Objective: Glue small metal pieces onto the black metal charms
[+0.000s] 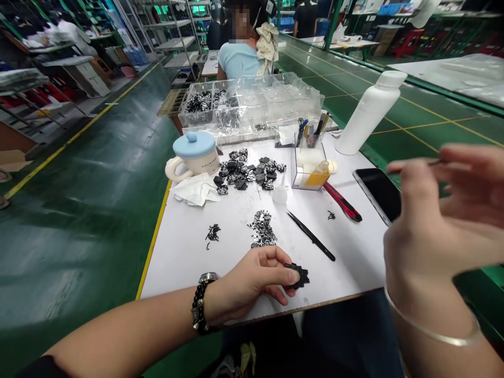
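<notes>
My left hand (263, 275) is closed at the table's front edge, thumb on top, pinching a small flat black part (300, 276) with a notched outline. Close to the camera on the right, my right hand (444, 210) is raised and blurred. Its thumb and fingers are drawn together around a thin dark sliver too smeared to name. Just beyond my left hand lies a pile of tiny black and silver pieces (263, 229). Black tweezers (311, 236) rest to its right. Small black curved bits (213, 232) lie left of the pile, and a few more (331, 215) lie farther right.
Farther back are a heap of black parts (248, 172), a lidded mug (197, 155), tissue (197, 190), a clear pen box (311, 168), a red cutter (342, 202), a phone (378, 191) and a white bottle (370, 113). Clear plastic trays (252, 105) stand behind, before a seated person (241, 60).
</notes>
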`<state>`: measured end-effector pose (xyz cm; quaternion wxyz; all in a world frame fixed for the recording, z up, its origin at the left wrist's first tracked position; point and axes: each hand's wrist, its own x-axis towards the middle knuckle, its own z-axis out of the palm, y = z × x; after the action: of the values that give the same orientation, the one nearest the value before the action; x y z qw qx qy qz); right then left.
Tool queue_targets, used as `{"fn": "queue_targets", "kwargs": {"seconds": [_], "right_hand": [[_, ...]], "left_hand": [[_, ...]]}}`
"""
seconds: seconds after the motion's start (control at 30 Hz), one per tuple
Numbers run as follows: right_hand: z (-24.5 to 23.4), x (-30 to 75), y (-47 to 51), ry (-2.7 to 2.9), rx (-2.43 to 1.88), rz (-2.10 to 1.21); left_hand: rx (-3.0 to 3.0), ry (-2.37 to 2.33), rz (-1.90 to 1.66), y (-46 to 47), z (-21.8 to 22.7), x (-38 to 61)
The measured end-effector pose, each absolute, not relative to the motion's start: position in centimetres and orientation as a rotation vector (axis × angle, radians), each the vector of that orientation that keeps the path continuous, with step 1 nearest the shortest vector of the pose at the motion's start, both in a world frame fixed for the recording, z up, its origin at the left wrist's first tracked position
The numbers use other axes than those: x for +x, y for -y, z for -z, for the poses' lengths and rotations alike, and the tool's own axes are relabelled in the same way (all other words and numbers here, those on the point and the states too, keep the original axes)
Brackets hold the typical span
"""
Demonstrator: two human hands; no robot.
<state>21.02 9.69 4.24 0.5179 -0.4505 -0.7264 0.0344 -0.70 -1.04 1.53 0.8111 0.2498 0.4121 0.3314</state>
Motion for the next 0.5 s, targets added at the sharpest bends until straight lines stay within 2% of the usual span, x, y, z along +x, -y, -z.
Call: {"fn": "queue_targets", "kwargs": {"seconds": [0.23,0.5], "right_hand": [[-3.6,17.4,-2.5,1.4,-0.886,-0.24],[-3.4,16.9,-1.6,1.265,-0.873,-0.26]], "left_hand": [[0.538,-0.86,-0.69,1.1,-1.6,-0.6],[0.524,-0.857,-0.695,1.1,-1.6,-0.6]]}}
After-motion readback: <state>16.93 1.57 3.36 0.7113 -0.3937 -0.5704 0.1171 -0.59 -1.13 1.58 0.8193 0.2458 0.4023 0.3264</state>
